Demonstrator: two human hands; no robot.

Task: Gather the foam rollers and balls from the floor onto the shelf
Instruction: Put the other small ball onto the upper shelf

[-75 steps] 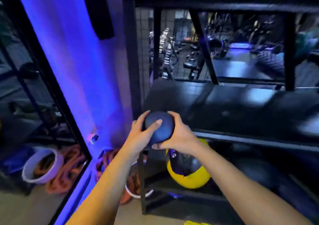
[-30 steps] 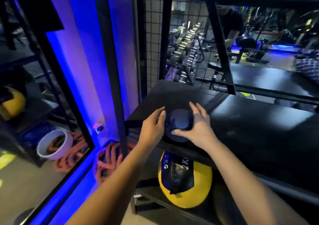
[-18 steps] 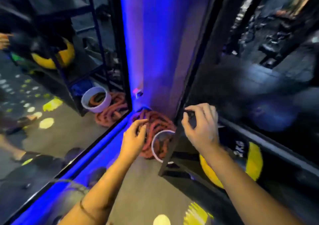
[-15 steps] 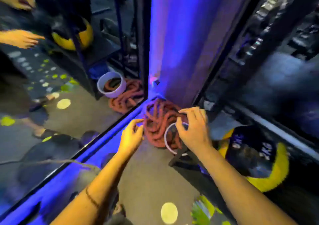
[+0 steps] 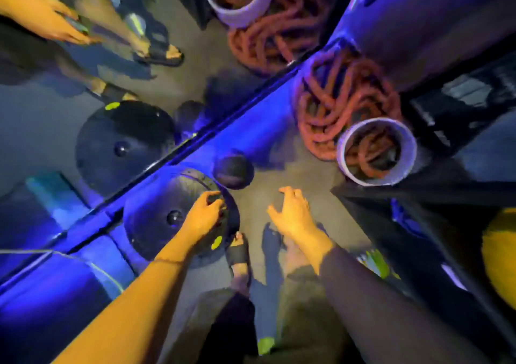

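1. While both hands hang over the floor, the small dark ball sits down there on the concrete, right up against the blue-lit strip at the foot of the mirror and just beyond the edge of a big black disc. It isn't on the shelf yet.
2. Left hand is over the disc's near edge, just short of the ball. Its fingers are loosely curled with nothing in them. Can't tell if they actually touch the disc.
3. Right hand is out over bare floor, to the right of the ball and clear of it, with its fingers spread apart and holding nothing.
4. Stuff around: a heap of orange rope is piled in the corner beyond the ball, with a white bucket beside it that has more rope inside. The black shelf frame runs down the right side, and a yellow ball peeks in at the right edge, low in the frame.
5. Nothing sits between the hands and the dark ball. The disc crowds it from the left and the mirror strip from behind.
6. A foot in a black sandal stands below the hands.
7. Count: one dark ball, one disc, one rope heap, one bucket, one yellow ball, two hands. The mirror doubles the disc, rope, bucket and hands, and it's pretty blurry.
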